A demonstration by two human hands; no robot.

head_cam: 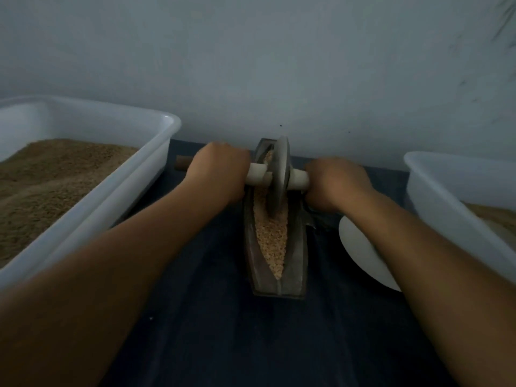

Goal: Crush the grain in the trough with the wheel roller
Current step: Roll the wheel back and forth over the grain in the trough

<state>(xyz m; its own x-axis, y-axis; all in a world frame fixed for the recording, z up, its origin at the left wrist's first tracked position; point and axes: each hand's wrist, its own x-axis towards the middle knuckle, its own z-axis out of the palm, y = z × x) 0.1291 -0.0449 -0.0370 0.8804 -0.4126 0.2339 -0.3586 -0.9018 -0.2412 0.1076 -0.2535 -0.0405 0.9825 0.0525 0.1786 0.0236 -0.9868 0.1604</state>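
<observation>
The wheel (277, 177) stands on edge in the upper part of the boat-shaped trough (275, 286) at frame centre, its rim sunk into the grain (272, 241). The left hand (219, 174) and right hand (336, 185) each curl tight round one end of the axle (258, 174) — one on either side, likely so the pressure stays even and the wheel upright. No writing or labels can be read anywhere.

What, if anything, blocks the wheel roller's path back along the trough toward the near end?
Nothing visible does. The wheel roller sits at the far part of the trough, left hand and right hand gripping its axle. Only loose grain fills the channel toward the near tip.
</observation>
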